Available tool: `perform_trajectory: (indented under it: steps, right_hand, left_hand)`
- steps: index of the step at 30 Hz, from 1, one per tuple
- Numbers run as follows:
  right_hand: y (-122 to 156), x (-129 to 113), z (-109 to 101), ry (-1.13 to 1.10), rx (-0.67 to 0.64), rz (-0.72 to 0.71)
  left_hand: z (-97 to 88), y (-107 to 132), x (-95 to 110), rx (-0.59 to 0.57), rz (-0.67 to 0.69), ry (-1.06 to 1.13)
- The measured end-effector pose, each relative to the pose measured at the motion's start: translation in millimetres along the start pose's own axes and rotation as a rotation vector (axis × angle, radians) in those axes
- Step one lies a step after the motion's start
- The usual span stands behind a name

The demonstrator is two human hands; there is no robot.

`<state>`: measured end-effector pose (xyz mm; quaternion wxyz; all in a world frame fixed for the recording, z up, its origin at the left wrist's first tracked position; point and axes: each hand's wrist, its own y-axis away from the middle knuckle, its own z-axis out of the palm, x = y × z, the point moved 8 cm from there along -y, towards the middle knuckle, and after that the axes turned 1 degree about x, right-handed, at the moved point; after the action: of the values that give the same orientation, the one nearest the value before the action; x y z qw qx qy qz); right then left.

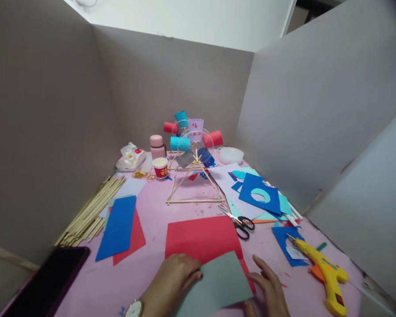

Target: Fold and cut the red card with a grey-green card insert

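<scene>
A grey-green sheet [222, 281] of craft paper or foam lies tilted over a red sheet [201, 237] at the near middle of the table. My left hand [173, 281], with a watch at the wrist, is closed at the grey sheet's left edge, its thumb against the sheet. On the right side, my right hand [267, 286] has its fingers apart, close to the sheet's right edge; whether they touch it I cannot tell. Just beyond the red sheet rest black-handled scissors [242, 223], blades partly apart.
A stick frame [195, 201] carries a wheel of coloured cups. Wooden sticks [89, 211], a blue sheet [117, 226] and a phone [49, 281] lie left. At right are a yellow glue gun [326, 268] and cut blue sheets [246, 189]. A paper cup [160, 168] stands farther back; grey partitions surround the table.
</scene>
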<state>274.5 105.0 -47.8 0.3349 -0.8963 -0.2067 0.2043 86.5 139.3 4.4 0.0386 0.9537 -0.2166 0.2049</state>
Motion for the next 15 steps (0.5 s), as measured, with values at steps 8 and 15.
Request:
perform_trajectory:
  steps: [8, 15]
  right_hand:
    - [-10, -53, 21, 0.158, -0.214, -0.641]
    - [-10, -56, 17, 0.150, -0.228, -0.651]
  left_hand:
    - [-6.7, 35, -35, 0.241, -0.117, 0.033]
    - [9.7, 82, -55, 0.194, -0.053, 0.024]
